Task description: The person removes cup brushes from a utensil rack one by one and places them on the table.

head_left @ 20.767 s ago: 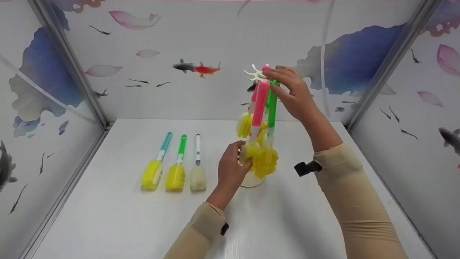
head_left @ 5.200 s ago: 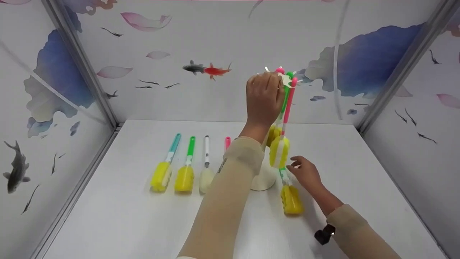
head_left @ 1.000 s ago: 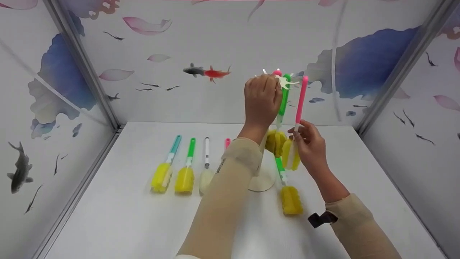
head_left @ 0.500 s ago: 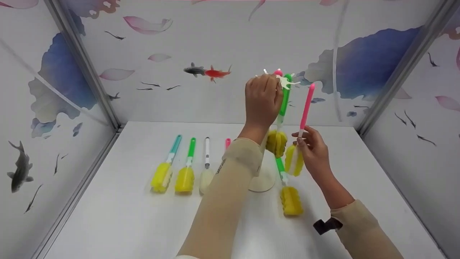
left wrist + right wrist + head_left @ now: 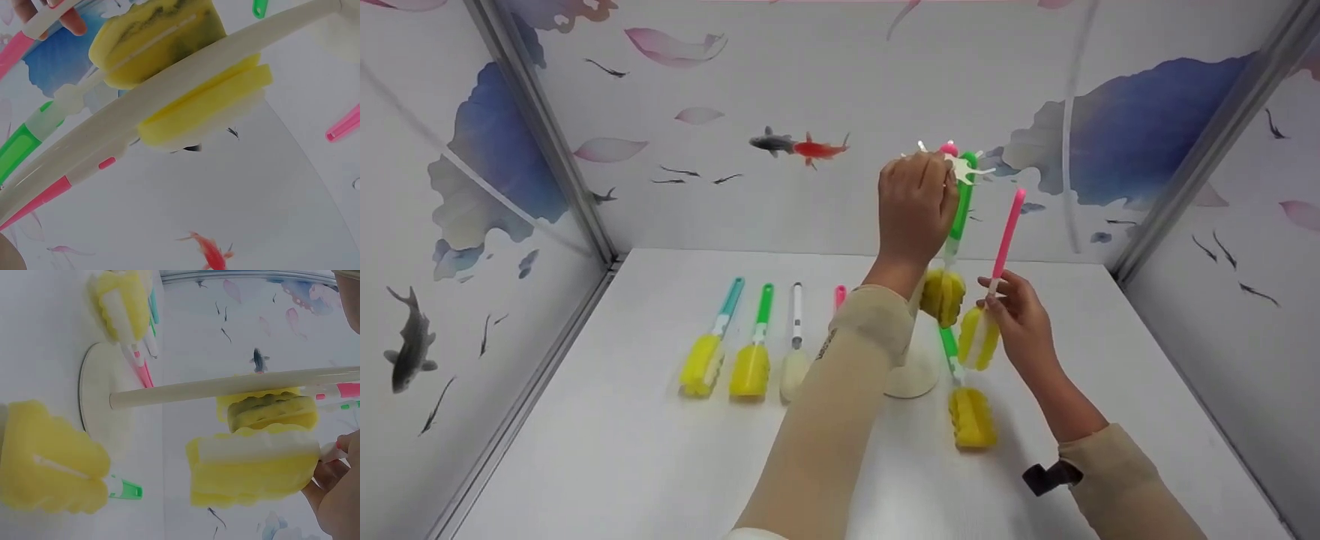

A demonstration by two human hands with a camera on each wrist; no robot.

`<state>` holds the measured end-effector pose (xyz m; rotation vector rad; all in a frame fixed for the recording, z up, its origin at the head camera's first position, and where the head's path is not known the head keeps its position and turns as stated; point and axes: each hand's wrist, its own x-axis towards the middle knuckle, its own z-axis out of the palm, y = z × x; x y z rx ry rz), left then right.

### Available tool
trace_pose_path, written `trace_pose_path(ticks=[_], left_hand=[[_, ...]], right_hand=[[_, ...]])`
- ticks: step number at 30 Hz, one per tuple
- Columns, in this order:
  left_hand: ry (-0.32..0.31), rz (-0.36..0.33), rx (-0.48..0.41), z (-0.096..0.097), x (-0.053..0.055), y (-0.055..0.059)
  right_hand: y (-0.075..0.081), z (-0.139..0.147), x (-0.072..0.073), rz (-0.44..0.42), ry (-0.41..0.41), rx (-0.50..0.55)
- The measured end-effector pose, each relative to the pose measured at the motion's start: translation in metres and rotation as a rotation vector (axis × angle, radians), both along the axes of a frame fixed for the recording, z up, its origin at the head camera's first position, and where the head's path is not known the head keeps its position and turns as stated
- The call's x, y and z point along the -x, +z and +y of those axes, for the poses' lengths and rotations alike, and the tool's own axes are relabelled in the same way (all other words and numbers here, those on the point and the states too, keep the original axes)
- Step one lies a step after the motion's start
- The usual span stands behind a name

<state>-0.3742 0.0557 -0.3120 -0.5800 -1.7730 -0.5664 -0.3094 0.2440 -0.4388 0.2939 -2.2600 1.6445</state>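
Observation:
My left hand (image 5: pixel 915 206) grips the top of a white rack stand, just under its curved hooks (image 5: pixel 971 171). The stand's round base (image 5: pixel 913 379) rests on the table, partly behind my left arm. Between thumb and fingers, my right hand (image 5: pixel 1024 319) pinches the white neck of a pink-handled sponge bottle brush (image 5: pixel 1009 236). That brush is tilted, off the hooks, its yellow-and-white sponge (image 5: pixel 256 467) hanging down. A green-handled brush (image 5: pixel 962 206) still hangs from the rack, and a pink-handled one (image 5: pixel 48 197) shows behind the pole (image 5: pixel 169 84) in the left wrist view.
Left of the stand lie a teal-handled brush (image 5: pixel 705 360), a green-handled brush (image 5: pixel 751 367) and a white brush (image 5: pixel 796 371). A pink handle (image 5: pixel 840 296) shows beside my left sleeve. Another green-handled brush (image 5: pixel 973 420) lies at front right. Patterned walls enclose the table.
The pink-handled brush hung on the rack 5.2 seconds ago; my right hand has taken it off and moved it right and down. More brushes lie on the table than at first.

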Motion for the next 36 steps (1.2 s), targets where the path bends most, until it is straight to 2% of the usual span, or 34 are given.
trace_pose_path(ticks=[10, 18, 27, 36], left_hand=[[0.003, 0.022, -0.015, -0.001, 0.002, -0.004], [0.012, 0.027, -0.009, -0.002, 0.002, -0.002], [0.003, 0.015, -0.005, 0.001, 0.000, 0.000], [-0.009, 0.035, -0.015, 0.001, 0.004, 0.000]], right_hand=[[-0.006, 0.004, -0.003, -0.084, 0.008, -0.007], [-0.012, 0.010, -0.001, -0.093, -0.018, -0.075], [-0.016, 0.017, 0.000, -0.063, -0.076, -0.234], [-0.019, 0.016, 0.004, -0.007, -0.089, -0.262]])
